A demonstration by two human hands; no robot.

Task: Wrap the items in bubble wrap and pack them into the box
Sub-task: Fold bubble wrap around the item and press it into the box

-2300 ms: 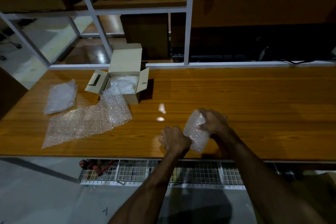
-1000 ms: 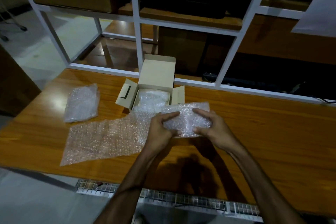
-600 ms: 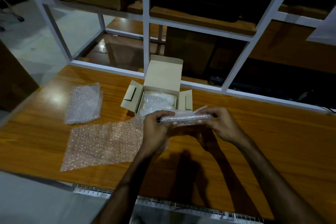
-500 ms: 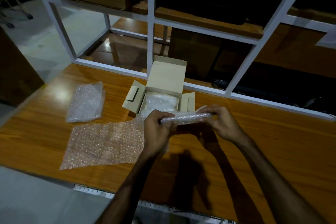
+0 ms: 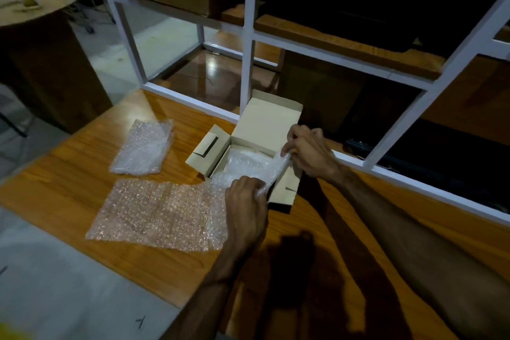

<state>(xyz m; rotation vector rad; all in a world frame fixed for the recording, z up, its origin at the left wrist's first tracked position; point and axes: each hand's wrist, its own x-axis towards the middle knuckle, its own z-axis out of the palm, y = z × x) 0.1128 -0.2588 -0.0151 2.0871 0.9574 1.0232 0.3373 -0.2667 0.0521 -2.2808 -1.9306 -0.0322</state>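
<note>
An open white cardboard box point(image 5: 269, 121) stands on the wooden table, lid tipped back, with bubble wrap inside. A bubble-wrapped bundle point(image 5: 271, 171) lies across the box's open top. My left hand point(image 5: 245, 201) grips the bundle's near end. My right hand point(image 5: 309, 153) pinches its far end at the box's right side. What is inside the wrap is hidden.
A flat bubble wrap sheet point(image 5: 157, 212) lies on the table point(image 5: 345, 243) left of my left hand. A second bubble-wrapped packet point(image 5: 145, 148) sits farther left. A white metal shelf frame point(image 5: 248, 36) rises directly behind the box. The table's near edge runs diagonally below the sheet.
Both hands carried the wrapped bundle from the table's front edge to the box, and it now lies across the box opening. The view shifted left and closer.
</note>
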